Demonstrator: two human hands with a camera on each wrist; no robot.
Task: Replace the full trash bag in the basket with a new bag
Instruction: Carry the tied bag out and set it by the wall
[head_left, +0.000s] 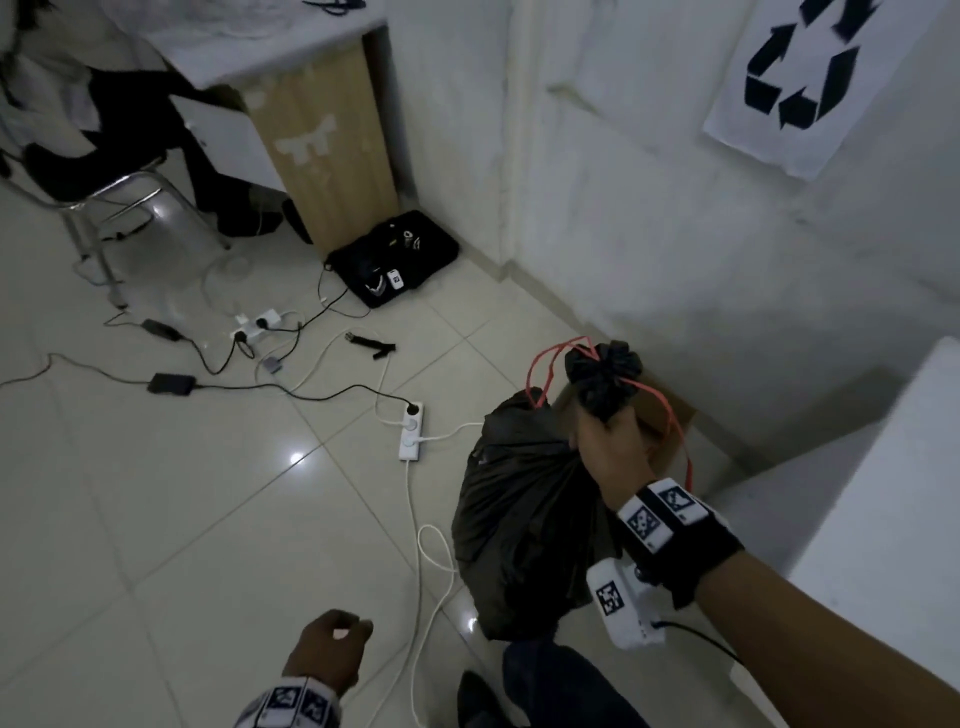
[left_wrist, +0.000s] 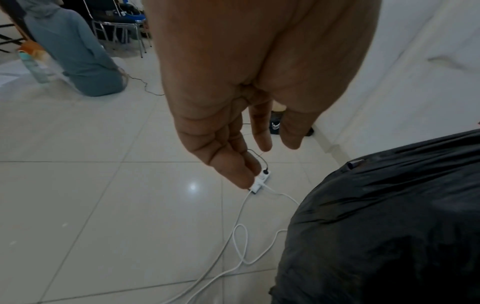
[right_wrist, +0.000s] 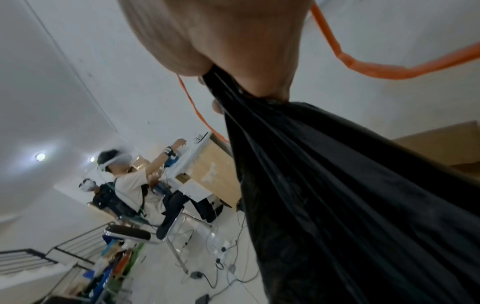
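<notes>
At the lower left, the left hand (head_left: 329, 656) is seen hanging free, its fingers (left_wrist: 233, 164) loosely extended and nothing grasped. Ahead of it, a white power strip (head_left: 411, 432) with trailing cables is laid on the tiled floor (head_left: 182, 493). To the right, the full black trash bag (head_left: 524, 519) is held by its gathered neck, around which the right hand (head_left: 613, 452) is clenched; orange drawstring loops (head_left: 545, 364) are shown above the fist. A cardboard box (head_left: 670, 415) is partly hidden behind the bag, against the white wall (head_left: 675, 208).
</notes>
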